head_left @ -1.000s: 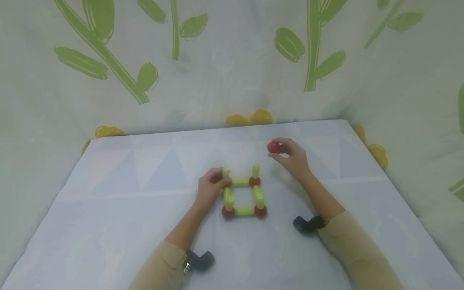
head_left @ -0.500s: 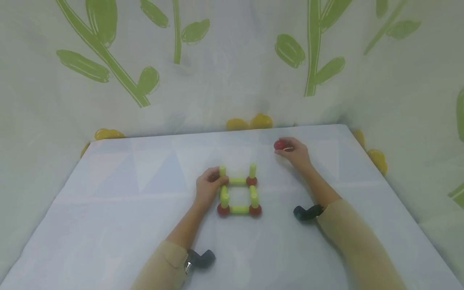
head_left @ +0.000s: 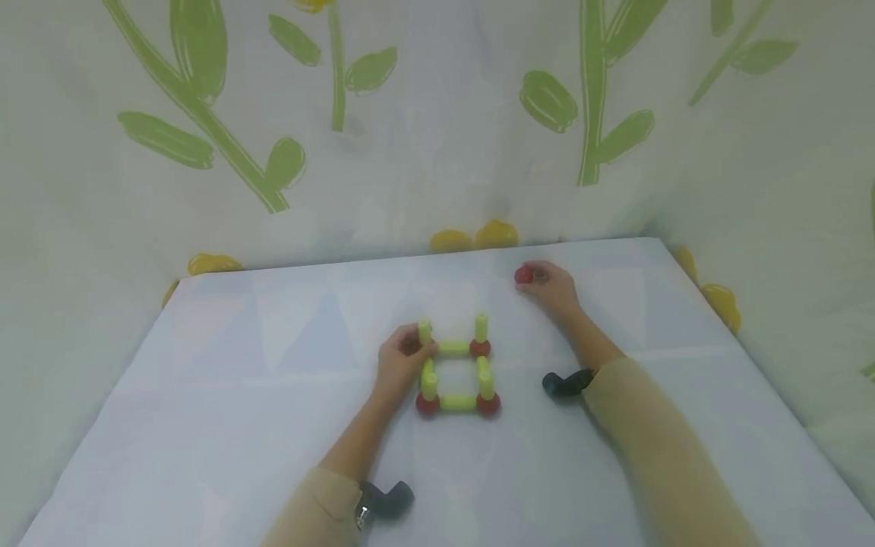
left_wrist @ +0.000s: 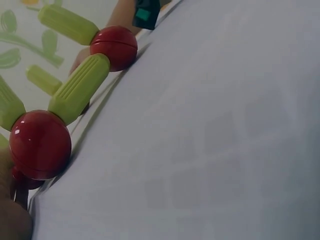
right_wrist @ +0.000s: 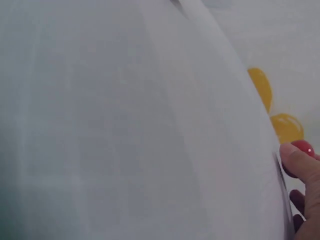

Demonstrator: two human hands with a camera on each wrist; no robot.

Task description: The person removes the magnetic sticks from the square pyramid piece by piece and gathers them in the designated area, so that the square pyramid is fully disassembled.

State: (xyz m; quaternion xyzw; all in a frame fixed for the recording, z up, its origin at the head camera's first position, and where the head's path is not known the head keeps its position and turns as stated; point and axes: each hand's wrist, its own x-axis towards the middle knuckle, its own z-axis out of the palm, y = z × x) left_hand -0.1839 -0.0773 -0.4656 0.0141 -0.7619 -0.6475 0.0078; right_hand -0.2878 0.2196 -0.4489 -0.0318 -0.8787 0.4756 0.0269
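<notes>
A square frame of yellow-green rods and red balls lies on the table, one rod standing up from each corner ball. My left hand grips its far left corner, thumb on the red ball and fingers behind the upright rod. In the left wrist view two red balls joined by a rod show close up. Beyond the frame to the right, my right hand pinches a loose red ball between thumb and fingers. The right wrist view shows the thumb across that ball.
The white-covered table ends at a far edge against a pale wall cloth printed with green leaves and yellow flowers. Dark wrist cameras stick out from both sleeves.
My right hand, holding the loose red ball, has shifted slightly right and now sits low near the table's far side. My left hand keeps its grip on the frame's corner.
</notes>
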